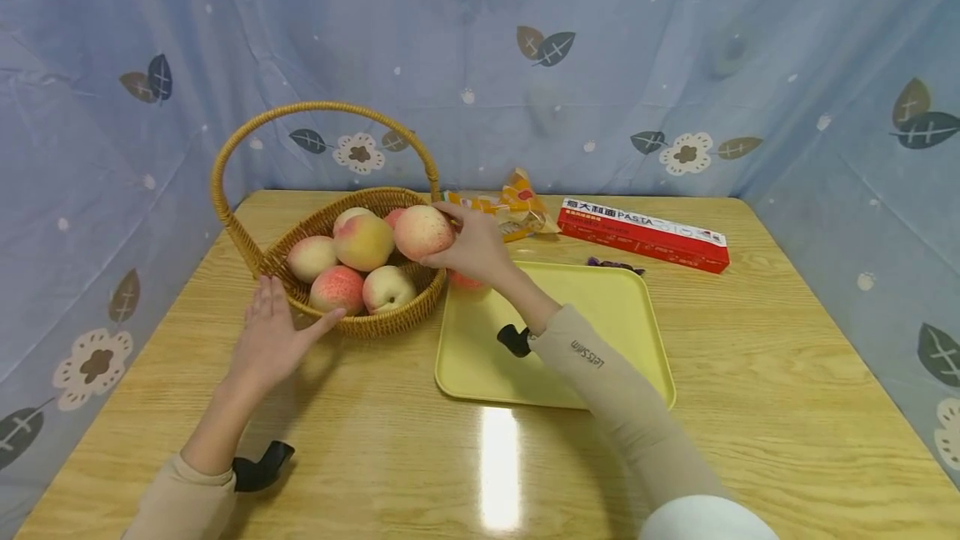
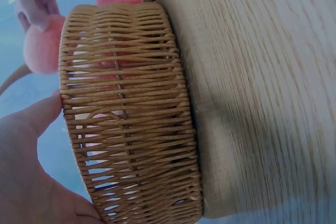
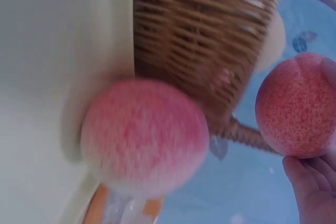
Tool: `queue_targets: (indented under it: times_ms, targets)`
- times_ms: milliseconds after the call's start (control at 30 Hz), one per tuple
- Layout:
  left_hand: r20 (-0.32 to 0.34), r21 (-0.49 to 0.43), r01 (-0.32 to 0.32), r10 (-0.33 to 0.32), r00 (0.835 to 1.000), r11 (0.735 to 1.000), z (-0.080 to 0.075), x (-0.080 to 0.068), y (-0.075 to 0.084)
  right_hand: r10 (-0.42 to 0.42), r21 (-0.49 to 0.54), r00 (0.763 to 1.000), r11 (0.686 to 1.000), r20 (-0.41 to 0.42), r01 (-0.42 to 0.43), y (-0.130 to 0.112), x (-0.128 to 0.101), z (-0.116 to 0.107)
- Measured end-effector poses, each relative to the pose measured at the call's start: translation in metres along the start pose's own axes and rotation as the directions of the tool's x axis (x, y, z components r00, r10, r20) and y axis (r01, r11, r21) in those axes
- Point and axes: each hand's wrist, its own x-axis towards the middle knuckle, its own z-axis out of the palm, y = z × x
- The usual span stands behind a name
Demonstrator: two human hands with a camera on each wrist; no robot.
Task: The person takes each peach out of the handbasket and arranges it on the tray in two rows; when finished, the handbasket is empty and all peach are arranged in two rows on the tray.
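Observation:
A wicker basket with a tall arched handle holds several peaches, among them a yellow one and a pale one. Over its right rim, my right hand grips a pinkish peach, also seen as a red peach in the right wrist view. My left hand touches the basket's near left rim, thumb spread wide and fingers straight. Another peach lies on the yellow tray at its far left corner, partly hidden by my right hand in the head view.
Behind the tray lie an orange-and-clear snack packet and a small dark purple wrapper. A red pasta box lies at the back right. Patterned blue cloth stands around the wooden table.

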Motion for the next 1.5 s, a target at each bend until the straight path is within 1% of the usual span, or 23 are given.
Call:
queue_targets:
  times_ms: [100, 167, 233, 300, 400, 467, 567, 767, 933, 1100, 1200, 1267, 1400, 1500]
  targets:
    - [0.000, -0.002, -0.003, 0.003, 1.000, 1.000, 0.000, 0.000, 0.000, 0.003, 0.104, 1.000, 0.995, -0.020, -0.001, 0.002, -0.006, -0.013]
    - [-0.004, -0.004, -0.007, 0.007, 1.000, 1.000, 0.000, 0.000, -0.001, -0.006, 0.155, 0.999, 0.988, -0.043, 0.012, 0.005, -0.010, -0.020]
    - [-0.003, -0.007, -0.010, 0.010, 1.000, 1.000, -0.001, 0.001, -0.002, -0.012, 0.175, 0.998, 0.984, -0.066, 0.024, 0.010, -0.015, -0.028]
    - [0.001, -0.011, -0.010, 0.010, 1.000, 1.000, -0.001, 0.001, -0.002, -0.002, 0.179, 0.996, 0.984, -0.085, 0.018, 0.015, -0.019, -0.035]
    - [0.003, -0.012, -0.009, 0.009, 1.000, 1.000, 0.000, 0.002, -0.002, 0.024, 0.127, 0.992, 0.992, -0.124, -0.008, 0.023, -0.025, -0.047]
    - [0.006, -0.013, -0.008, 0.008, 1.000, 1.000, 0.000, 0.002, -0.002, 0.051, 0.070, 0.988, 0.997, -0.148, -0.041, 0.028, -0.028, -0.054]
    - [0.009, -0.014, -0.006, 0.006, 1.000, 1.000, 0.001, 0.002, -0.002, 0.102, -0.003, 0.981, 0.995, -0.165, -0.104, 0.036, -0.033, -0.064]
    - [0.013, -0.012, -0.005, 0.006, 1.000, 1.000, 0.001, 0.002, -0.002, 0.171, -0.121, 0.973, 0.974, -0.153, -0.190, 0.054, -0.041, -0.077]
    - [0.015, -0.017, -0.007, 0.007, 1.000, 1.000, 0.001, 0.003, -0.002, 0.231, -0.191, 0.967, 0.950, -0.103, -0.247, 0.067, -0.045, -0.082]
    - [0.015, -0.017, -0.006, 0.006, 1.000, 1.000, 0.001, 0.002, -0.002, 0.277, -0.278, 0.961, 0.923, -0.001, -0.267, 0.078, -0.045, -0.081]
    - [0.013, -0.017, -0.007, 0.007, 1.000, 1.000, 0.001, 0.002, -0.002, 0.284, -0.329, 0.958, 0.910, 0.049, -0.253, 0.082, -0.043, -0.077]
    - [0.010, -0.019, -0.010, 0.010, 1.000, 1.000, 0.001, 0.001, -0.003, 0.284, -0.352, 0.957, 0.903, 0.058, -0.246, 0.082, -0.042, -0.074]
    - [0.003, -0.021, -0.014, 0.014, 1.000, 1.000, 0.001, 0.002, -0.003, 0.290, -0.357, 0.956, 0.897, 0.030, -0.261, 0.079, -0.040, -0.067]
    - [0.004, -0.019, -0.015, 0.015, 1.000, 1.000, 0.001, 0.002, -0.002, 0.280, -0.373, 0.960, 0.893, 0.026, -0.251, 0.077, -0.039, -0.063]
